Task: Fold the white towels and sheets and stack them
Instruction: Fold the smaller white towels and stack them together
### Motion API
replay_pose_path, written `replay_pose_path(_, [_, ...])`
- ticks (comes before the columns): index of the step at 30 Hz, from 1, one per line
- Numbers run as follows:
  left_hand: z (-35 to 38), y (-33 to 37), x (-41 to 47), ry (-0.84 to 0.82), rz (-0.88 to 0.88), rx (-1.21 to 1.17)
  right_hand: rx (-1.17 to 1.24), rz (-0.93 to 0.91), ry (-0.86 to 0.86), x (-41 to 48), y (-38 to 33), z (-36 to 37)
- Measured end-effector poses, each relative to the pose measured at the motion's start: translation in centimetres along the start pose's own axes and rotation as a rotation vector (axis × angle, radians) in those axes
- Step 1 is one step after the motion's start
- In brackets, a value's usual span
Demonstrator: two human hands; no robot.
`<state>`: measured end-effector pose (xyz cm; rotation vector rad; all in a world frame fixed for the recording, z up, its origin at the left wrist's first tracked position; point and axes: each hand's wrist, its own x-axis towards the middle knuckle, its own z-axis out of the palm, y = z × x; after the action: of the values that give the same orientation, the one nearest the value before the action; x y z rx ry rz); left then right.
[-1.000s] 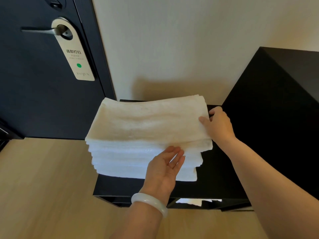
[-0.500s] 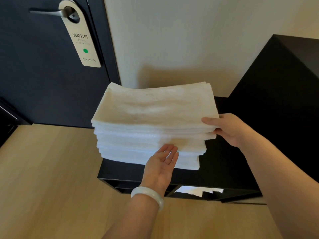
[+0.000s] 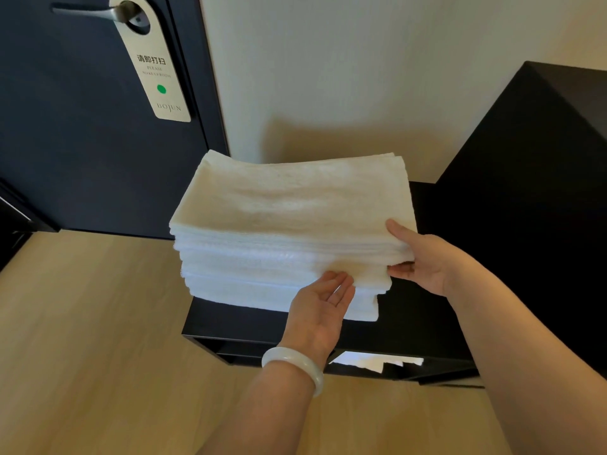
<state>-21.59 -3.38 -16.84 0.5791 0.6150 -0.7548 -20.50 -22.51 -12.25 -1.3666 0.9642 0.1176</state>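
Observation:
A tall stack of folded white towels [image 3: 282, 218] sits on a low black shelf unit [image 3: 230, 323]. My right hand [image 3: 423, 261] grips the front right corner of the upper towels, thumb on top and fingers underneath, and that corner is raised a little. My left hand [image 3: 320, 310], with a pale bangle on the wrist, rests with straight fingers against the front face of the stack near its lower layers.
A dark door [image 3: 82, 126] with a lever handle and a hanging sign [image 3: 154, 67] stands at the left. A taller black cabinet [image 3: 525, 192] rises at the right. Something white [image 3: 374, 361] lies in the shelf's lower compartment. Light wood floor [image 3: 82, 339] spreads at the left.
My right hand came from the stack's right side to its front right corner and took hold of the upper towels. My left hand stayed at the front face. The view drew closer.

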Motion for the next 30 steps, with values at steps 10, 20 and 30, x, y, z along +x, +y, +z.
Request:
replay_pose_path(10, [1.0, 0.3, 0.2, -0.065, -0.032, 0.031, 0.218, 0.025, -0.092, -0.9, -0.6, -0.1])
replay_pose_path(20, [-0.2, -0.7, 0.4, -0.054, -0.023, 0.029, 0.264, -0.023, 0.07, 0.0, 4.3, 0.3])
replay_pose_path(30, [-4.9, 0.4, 0.9, 0.182, -0.041, -0.032, 0.643, 0.075, 0.221, 0.8, 11.0, 0.1])
